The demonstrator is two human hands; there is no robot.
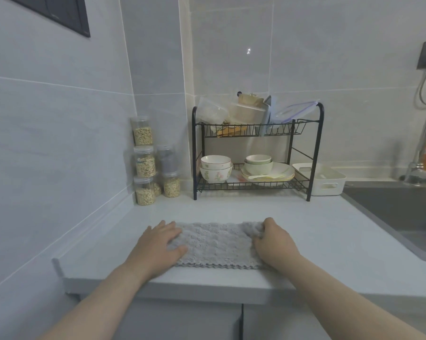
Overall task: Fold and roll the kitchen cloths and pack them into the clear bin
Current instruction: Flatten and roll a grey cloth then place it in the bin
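cloth (pixel 214 244) lies flat at near counter (pixel 317 241) edge | left hand (pixel 158 241) spread, pressing left end | right hand (pixel 273 244) curled, gripping right end | advice: roll from right toward left, keep turns tight, edges aligned, left end pinned

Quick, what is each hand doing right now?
Left hand: open, pressing flat on the cloth.
Right hand: closed, gripping the cloth's right end.

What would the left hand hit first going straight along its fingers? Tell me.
Beyond the grey cloth under it, the left hand likely crosses counter and meets the black dish rack near its left leg; depth unclear.
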